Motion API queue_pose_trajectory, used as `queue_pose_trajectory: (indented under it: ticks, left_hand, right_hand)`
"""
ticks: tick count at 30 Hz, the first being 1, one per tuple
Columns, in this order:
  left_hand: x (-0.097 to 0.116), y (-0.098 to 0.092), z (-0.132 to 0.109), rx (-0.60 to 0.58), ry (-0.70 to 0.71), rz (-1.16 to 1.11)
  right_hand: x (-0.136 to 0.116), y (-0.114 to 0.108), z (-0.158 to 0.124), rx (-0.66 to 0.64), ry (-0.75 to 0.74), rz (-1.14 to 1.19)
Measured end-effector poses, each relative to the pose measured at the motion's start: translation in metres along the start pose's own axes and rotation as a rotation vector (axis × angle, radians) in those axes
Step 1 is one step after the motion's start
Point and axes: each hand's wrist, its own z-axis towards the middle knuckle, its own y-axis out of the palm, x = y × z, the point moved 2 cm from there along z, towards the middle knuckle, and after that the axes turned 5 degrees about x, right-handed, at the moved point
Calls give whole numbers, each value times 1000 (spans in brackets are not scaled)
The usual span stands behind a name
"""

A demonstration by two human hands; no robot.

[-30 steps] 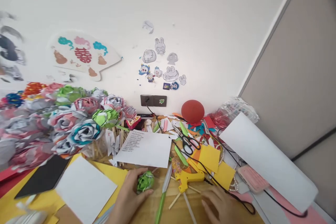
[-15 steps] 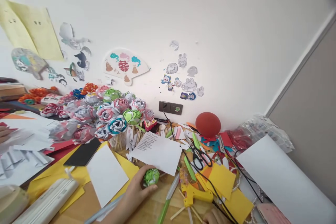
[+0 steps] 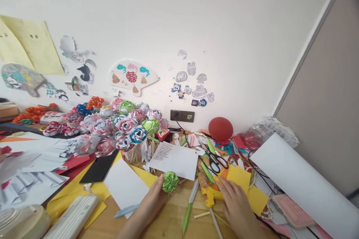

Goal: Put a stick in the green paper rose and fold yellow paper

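In my left hand (image 3: 154, 196) I grip a green folded-paper flower (image 3: 169, 182), its pleated side turned up. My right hand (image 3: 235, 199) lies around the handle of a yellow glue gun (image 3: 208, 193), fingers over the top and thumb below; the palm hides most of the handle. A glue stick (image 3: 215, 222) sticks out from the gun toward me. Between my hands rests a utility knife (image 3: 187, 214) with a green handle. A handwritten white sheet (image 3: 176, 162) lies just beyond the flower.
Many paper flowers (image 3: 103, 129) crowd the back left. Black scissors (image 3: 217, 160), a red balloon (image 3: 220, 129) and paper scraps lie at the back right. A black phone (image 3: 98, 168), a white power strip (image 3: 74, 218) and a blue pen (image 3: 126, 211) are on the left. A cord trails at right.
My right hand has come up from the bottom edge onto the glue gun's handle. My left hand has turned the green flower to show its pleated side. The view has shifted slightly.
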Motion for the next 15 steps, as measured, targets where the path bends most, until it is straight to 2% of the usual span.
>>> queue_pose_trajectory:
  ticks: [4, 6, 9, 15]
  left_hand:
    - [15, 9, -1, -105, -52, -159]
    - [26, 15, 4, -122, -46, -205]
    - [42, 25, 20, -110, 7, -255]
    - [81, 47, 54, -74, 219, -277]
  right_hand:
    - [-15, 16, 33, -275, 25, 58]
    - [-14, 16, 41, -303, 51, 83]
    - [-4, 5, 53, -195, 116, 134]
    - [21, -28, 90, 201, 313, 365]
